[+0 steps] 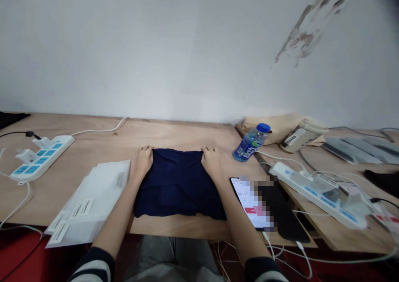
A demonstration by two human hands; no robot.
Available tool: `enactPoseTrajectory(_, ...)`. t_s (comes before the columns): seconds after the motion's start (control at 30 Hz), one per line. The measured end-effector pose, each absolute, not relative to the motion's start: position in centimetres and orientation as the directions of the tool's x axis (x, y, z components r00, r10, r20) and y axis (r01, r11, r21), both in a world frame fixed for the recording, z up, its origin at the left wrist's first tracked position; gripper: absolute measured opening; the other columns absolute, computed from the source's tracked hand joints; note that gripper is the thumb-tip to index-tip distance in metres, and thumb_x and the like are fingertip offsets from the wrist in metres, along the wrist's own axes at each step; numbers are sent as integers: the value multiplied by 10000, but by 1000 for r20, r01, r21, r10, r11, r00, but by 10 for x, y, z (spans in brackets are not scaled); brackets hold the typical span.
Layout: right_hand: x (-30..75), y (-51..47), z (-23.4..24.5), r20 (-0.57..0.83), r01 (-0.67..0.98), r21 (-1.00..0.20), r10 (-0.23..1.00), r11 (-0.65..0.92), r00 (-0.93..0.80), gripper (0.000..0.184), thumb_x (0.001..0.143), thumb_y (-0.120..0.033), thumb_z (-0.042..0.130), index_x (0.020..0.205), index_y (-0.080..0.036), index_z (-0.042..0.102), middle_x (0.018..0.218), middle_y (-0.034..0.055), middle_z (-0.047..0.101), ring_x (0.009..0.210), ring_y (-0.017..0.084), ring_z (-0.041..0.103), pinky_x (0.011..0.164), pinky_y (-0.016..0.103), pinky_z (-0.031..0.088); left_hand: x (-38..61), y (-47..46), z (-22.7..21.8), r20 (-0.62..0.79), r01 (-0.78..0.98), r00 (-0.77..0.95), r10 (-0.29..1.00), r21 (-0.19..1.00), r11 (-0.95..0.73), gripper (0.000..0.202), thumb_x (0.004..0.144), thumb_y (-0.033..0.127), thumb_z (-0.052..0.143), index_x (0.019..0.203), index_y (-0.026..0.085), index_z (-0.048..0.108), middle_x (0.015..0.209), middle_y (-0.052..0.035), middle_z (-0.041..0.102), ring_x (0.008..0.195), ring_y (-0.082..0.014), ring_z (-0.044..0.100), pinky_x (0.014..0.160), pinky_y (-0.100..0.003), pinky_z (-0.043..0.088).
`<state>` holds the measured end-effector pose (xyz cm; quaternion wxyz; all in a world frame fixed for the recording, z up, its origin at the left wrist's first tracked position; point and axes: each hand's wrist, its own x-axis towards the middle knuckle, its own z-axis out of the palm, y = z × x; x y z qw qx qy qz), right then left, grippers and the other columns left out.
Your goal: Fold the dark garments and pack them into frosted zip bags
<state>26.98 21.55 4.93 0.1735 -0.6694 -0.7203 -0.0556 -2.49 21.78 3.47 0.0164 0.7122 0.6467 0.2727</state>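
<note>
A dark blue cloth (177,186), folded into a rough rectangle with a few creases, lies flat on the wooden table in front of me. My left hand (144,158) grips its far left corner, fingers curled down against the tabletop. At the far right corner, my right hand (211,160) pinches the fabric in the same way. Both forearms run along the cloth's sides, and the right one covers part of its right edge. What kind of item the cloth is, I cannot tell.
White papers or envelopes with labels (102,186) lie left of the cloth, near a power strip (43,159). On the right are a blue-capped bottle (251,142), a lit phone (246,201), a dark phone (282,215), another power strip (318,194), a coffee cup (299,136) and cables.
</note>
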Motion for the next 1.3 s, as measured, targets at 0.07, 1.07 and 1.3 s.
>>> enactPoseTrajectory(0.07, 273, 224, 53, 301, 985, -155, 953, 77, -27, 390, 838, -48, 405, 1073, -115, 710, 1031, 174, 702, 1011, 270, 582, 906, 384, 405, -24, 222, 39, 364, 909, 11, 931, 385, -161, 293, 883, 152, 451, 1035, 192, 698, 1109, -120, 678, 1111, -274, 575, 1025, -452, 409)
enactPoseTrajectory(1.07, 270, 25, 55, 467, 826, -533, 877, 182, 108, 232, 907, -260, 419, 1003, -247, 629, 1040, 90, 689, 978, 250, 641, 849, 398, 511, -13, 30, 43, 580, 814, 4, 814, 471, -340, 352, 911, 212, 452, 1222, 283, 601, 1424, -39, 519, 1281, -255, 504, 1087, -462, 410)
enactPoseTrajectory(1.3, 222, 94, 29, 377, 859, -333, 890, 388, -256, 405, 962, -226, 352, 1288, -183, 587, 1434, 101, 516, 1335, 254, 456, 1100, 459, 355, 41, 91, 43, 392, 870, 342, 854, 212, -445, 457, 984, 324, 355, 1421, 251, 466, 1523, -60, 407, 1416, -256, 357, 1153, -467, 317)
